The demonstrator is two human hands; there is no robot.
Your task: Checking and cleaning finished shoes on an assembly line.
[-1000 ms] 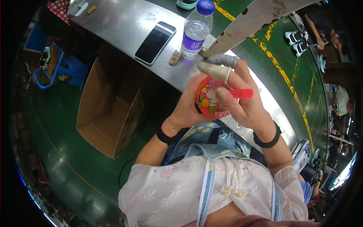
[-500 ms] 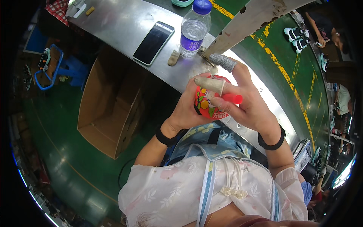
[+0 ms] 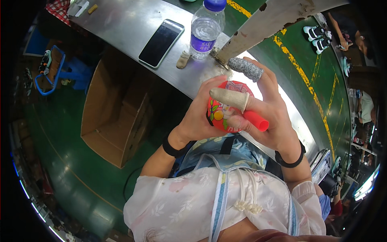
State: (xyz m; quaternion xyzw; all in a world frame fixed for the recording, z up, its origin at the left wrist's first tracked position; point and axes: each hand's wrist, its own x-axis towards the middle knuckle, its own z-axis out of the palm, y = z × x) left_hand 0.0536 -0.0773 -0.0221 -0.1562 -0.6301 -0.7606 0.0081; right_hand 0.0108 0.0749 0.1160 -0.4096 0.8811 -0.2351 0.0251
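Note:
My left hand is wrapped around a round drink cup with a red, fruit-printed top, just off the near edge of the metal table. In my right hand, a thick red straw is pinched between thumb and index finger, over the cup's right side. Its far end is hidden behind the fingers, so I cannot tell whether it touches or pierces the top. A beige finger cot covers my right index finger, and a speckled grey one another finger.
On the metal table lie a phone and a loose finger cot, beside a water bottle. A worn metal post rises behind my right hand. Below left stands an open cardboard box.
My right hand has shifted slightly right and nearer to me, and the straw's free end has swung lower and shows more length. My left hand keeps its hold on the cup.

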